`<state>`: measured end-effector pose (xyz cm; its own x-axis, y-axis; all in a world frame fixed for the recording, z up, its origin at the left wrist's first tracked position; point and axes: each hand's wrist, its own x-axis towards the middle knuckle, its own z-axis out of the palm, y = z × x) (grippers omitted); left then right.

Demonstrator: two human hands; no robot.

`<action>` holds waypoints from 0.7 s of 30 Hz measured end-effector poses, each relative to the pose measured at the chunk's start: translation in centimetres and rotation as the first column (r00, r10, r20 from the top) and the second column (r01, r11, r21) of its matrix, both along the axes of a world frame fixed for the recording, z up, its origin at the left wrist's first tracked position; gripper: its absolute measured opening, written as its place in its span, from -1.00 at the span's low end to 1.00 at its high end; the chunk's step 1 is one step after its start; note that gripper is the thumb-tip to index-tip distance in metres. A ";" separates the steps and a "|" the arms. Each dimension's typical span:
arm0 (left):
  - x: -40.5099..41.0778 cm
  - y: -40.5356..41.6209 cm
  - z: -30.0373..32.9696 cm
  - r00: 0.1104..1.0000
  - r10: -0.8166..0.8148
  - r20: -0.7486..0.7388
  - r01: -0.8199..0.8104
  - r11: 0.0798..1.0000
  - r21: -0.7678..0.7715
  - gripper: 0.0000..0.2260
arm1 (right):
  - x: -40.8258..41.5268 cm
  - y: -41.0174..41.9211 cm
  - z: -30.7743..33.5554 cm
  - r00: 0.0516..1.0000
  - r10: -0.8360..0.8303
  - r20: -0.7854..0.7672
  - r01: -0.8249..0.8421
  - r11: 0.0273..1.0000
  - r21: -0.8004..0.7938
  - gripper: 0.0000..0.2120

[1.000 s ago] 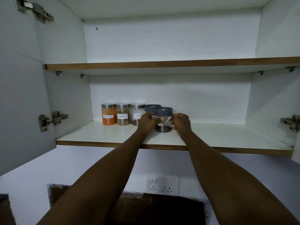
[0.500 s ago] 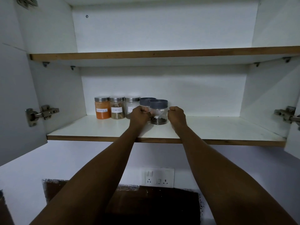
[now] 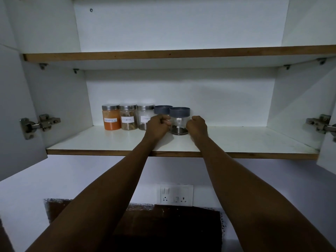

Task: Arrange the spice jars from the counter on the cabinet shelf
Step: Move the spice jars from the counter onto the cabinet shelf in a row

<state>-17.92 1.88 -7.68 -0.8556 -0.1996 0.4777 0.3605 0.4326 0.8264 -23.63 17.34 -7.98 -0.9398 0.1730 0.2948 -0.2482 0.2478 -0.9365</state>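
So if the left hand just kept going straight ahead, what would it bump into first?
Probably the rear grey-lidded jar, which stands right behind the left hand, with the cabinet's back wall beyond it. Depth is hard to judge here, so the hand may already be touching that jar.

**Five jars on lower cabinet shelf, row incomplete**

The cabinet shelf (image 3: 109, 142), white with a brown front edge, carries five upright jars towards its left rear. Three clear jars with metal lids stand side by side, each bearing a white handwritten label: the orange-powder jar (image 3: 111, 117) at far left, the bark-filled jar (image 3: 128, 117) next, then the third labelled jar (image 3: 144, 117), mostly clear with dark contents at its base. Just right stands a grey-lidded jar (image 3: 162, 109), largely hidden. The front grey-lidded jar (image 3: 179, 120) sits slightly forward of the row; it is clear, with dark contents at the bottom.
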 end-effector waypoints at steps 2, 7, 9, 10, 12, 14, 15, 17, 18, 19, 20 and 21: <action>0.0 0.2 0.0 1.000 -0.014 0.012 0.014 1.000 0.006 -0.69 | 0.1 -0.1 0.1 1.000 -0.012 0.008 0.012 0.999 -0.031 -0.51; -0.4 0.3 0.0 0.997 -0.030 0.068 0.038 0.992 -0.121 -0.74 | 0.4 0.7 -0.3 0.985 -0.170 -0.034 0.161 0.971 -0.176 -0.55; -0.3 0.3 0.0 0.999 0.032 0.017 -0.029 0.988 -0.152 -0.76 | 0.5 0.8 -0.3 0.982 -0.183 -0.047 0.170 0.964 -0.206 -0.56; -0.2 0.3 0.0 0.997 0.078 -0.026 -0.081 0.988 -0.129 -0.76 | 0.5 0.7 -0.3 0.984 -0.173 -0.048 0.160 0.967 -0.197 -0.55; -0.1 0.0 0.0 0.989 0.131 -0.064 -0.133 0.991 -0.030 -0.74 | 0.4 0.6 -0.1 0.990 -0.136 -0.043 0.129 0.981 -0.143 -0.54; -0.2 -0.1 -0.1 0.996 0.080 -0.042 -0.079 0.997 0.023 -0.75 | 0.3 0.5 0.0 0.994 -0.103 -0.035 0.100 0.991 -0.088 -0.55; -0.3 -0.1 -0.1 0.998 0.056 -0.030 -0.055 0.998 0.013 -0.74 | 0.3 0.4 0.0 0.994 -0.098 -0.042 0.096 0.993 -0.063 -0.58; -0.3 0.1 -0.1 0.999 0.031 -0.014 -0.031 0.999 -0.018 -0.71 | 0.4 0.4 -0.1 0.989 -0.121 -0.084 0.121 0.993 -0.015 -0.65; -0.3 0.2 -0.1 1.000 0.015 -0.008 -0.015 1.000 -0.025 -0.70 | 0.5 0.4 -0.1 0.985 -0.138 -0.102 0.138 0.990 0.002 -0.68; -0.4 0.3 -0.1 1.000 0.001 0.005 0.000 0.999 -0.036 -0.69 | 0.5 0.4 -0.1 0.982 -0.152 -0.111 0.154 0.988 0.008 -0.70; -0.6 0.4 -0.1 1.000 -0.008 0.021 0.010 0.998 -0.056 -0.69 | 0.5 0.4 -0.1 0.980 -0.163 -0.114 0.165 0.986 0.005 -0.72; -0.7 0.4 0.0 0.999 -0.016 0.042 0.019 0.996 -0.086 -0.70 | 0.4 0.4 -0.2 0.978 -0.173 -0.116 0.174 0.985 0.002 -0.75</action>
